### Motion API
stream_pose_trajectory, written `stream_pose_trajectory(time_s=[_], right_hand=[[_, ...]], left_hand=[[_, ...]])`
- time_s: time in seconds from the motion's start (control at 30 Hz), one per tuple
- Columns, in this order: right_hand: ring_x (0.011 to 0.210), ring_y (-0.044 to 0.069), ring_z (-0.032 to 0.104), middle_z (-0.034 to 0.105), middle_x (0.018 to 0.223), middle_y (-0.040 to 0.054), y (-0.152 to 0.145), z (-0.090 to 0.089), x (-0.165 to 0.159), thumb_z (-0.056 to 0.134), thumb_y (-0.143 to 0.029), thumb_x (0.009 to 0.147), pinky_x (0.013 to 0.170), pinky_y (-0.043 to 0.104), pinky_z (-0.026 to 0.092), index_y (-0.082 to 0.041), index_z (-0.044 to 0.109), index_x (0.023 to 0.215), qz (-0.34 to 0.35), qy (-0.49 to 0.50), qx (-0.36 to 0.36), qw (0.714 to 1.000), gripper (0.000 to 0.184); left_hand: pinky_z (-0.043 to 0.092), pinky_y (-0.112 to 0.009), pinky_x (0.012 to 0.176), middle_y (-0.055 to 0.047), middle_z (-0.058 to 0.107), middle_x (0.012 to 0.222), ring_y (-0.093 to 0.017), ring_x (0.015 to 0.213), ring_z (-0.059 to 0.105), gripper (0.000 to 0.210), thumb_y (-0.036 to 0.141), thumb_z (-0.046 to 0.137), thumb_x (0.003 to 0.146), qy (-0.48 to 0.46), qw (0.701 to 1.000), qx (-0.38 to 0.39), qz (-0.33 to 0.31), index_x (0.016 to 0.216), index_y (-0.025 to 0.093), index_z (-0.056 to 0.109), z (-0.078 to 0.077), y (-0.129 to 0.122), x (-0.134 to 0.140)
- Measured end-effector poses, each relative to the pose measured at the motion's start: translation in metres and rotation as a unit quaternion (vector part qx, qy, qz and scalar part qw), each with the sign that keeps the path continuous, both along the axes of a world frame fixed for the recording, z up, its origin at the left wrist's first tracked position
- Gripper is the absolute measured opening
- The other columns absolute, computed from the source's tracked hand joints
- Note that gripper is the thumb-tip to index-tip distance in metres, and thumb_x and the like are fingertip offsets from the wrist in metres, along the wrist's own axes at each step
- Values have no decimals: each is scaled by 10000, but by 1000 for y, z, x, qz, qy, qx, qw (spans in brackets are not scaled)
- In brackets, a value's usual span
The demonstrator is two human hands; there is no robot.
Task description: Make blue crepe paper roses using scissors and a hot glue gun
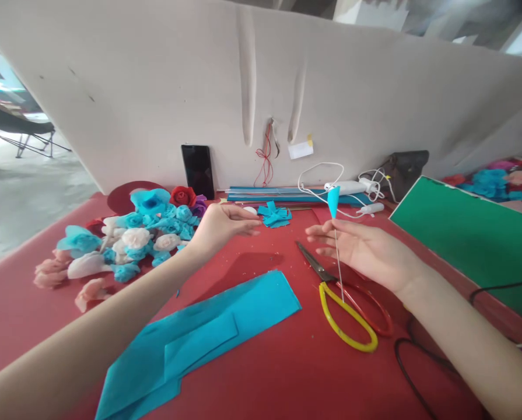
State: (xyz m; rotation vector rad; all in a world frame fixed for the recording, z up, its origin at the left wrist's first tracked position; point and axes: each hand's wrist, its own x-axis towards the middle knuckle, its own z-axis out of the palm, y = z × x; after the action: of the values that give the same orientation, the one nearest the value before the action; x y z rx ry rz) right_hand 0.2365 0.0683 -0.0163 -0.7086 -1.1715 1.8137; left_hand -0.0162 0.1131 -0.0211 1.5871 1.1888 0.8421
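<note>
My right hand pinches a thin wire stem between thumb and finger. At the top of the stem is a small blue paper cone, and the wire hangs down across the scissors. My left hand is raised over the table with its fingers stretched to the right, and I see nothing in it. Just beyond its fingertips lies a small heap of blue crepe paper strips. Folded blue crepe paper sheets lie below, between my forearms. Scissors with yellow and red handles lie beneath my right hand.
Paper flowers in blue, white, pink and red are piled at left. A phone leans on the partition. A white power strip with cables lies at the back. A green board and dark cable are at right.
</note>
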Motion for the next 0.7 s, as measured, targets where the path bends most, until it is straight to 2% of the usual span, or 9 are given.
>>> stream_pose_trajectory(time_s=[0.13, 0.27, 0.37, 0.43, 0.47, 0.5, 0.53, 0.6, 0.7], right_hand=[[597, 67, 525, 538, 682, -28, 1, -2, -2, 554, -241, 915, 545, 185, 458, -113, 584, 817, 19, 34, -14, 999, 164], [498, 49, 390, 404, 590, -62, -5, -2, -11, 532, -263, 925, 470, 163, 369, -129, 513, 720, 52, 69, 13, 996, 246], [557, 59, 374, 357, 624, -42, -9, -4, -12, 514, -317, 932, 526, 163, 359, -152, 530, 679, 89, 59, 55, 993, 302], [685, 73, 445, 429, 734, -7, -11, -3, -11, 534, -355, 916, 647, 183, 403, -170, 600, 678, 142, 24, 87, 986, 309], [769, 89, 479, 473, 806, 13, -13, -2, -12, 556, -363, 900, 731, 207, 418, -175, 636, 686, 177, -2, 102, 979, 297], [845, 115, 499, 510, 866, 35, -15, 1, -12, 579, -363, 884, 806, 240, 418, -169, 662, 692, 215, -30, 115, 969, 285], [897, 143, 510, 540, 887, 55, -17, 4, -13, 595, -365, 873, 858, 273, 412, -158, 673, 682, 250, -56, 127, 958, 292], [932, 177, 521, 578, 820, 73, -23, 11, -15, 608, -391, 863, 897, 307, 406, -140, 660, 622, 300, -98, 146, 937, 352], [888, 155, 531, 567, 702, 47, -30, 21, -17, 592, -418, 874, 868, 258, 409, -135, 644, 596, 324, -146, 165, 920, 400]], left_hand=[[526, -420, 838, -93, 575, 1175, -221, 996, 599, 300, 306, 548, 903, 108, 994, 11, 14, 1163, 154, 545, -4, 2, -14], [522, -411, 848, -90, 581, 1172, -220, 991, 599, 268, 315, 516, 919, 119, 992, 23, -23, 1136, 165, 566, -8, -3, -5], [542, -371, 796, -112, 574, 1231, -210, 946, 638, 395, 253, 526, 899, 74, 989, 18, -127, 1285, 201, 455, -7, -11, 6], [553, -313, 755, -109, 482, 1371, -220, 1029, 628, 740, 198, 665, 776, 37, 974, 10, -223, 1401, 286, 279, -4, -19, 16], [548, -294, 775, -100, 471, 1390, -241, 1111, 588, 873, 205, 770, 662, 25, 963, 9, -268, 1394, 289, 302, -1, -23, 21], [540, -284, 785, -90, 539, 1322, -246, 1105, 590, 894, 230, 828, 577, 18, 953, 9, -303, 1351, 266, 382, 1, -28, 26], [543, -279, 740, -83, 627, 1186, -237, 1007, 634, 828, 248, 828, 576, 12, 938, 6, -346, 1308, 240, 442, 4, -31, 31], [531, -265, 642, -58, 680, 971, -197, 793, 665, 697, 247, 760, 670, 6, 880, 28, -474, 1291, 200, 448, 9, -36, 39], [527, -261, 660, -52, 673, 996, -188, 791, 663, 760, 184, 722, 694, 17, 843, 8, -537, 1362, 198, 359, 17, -37, 44]])
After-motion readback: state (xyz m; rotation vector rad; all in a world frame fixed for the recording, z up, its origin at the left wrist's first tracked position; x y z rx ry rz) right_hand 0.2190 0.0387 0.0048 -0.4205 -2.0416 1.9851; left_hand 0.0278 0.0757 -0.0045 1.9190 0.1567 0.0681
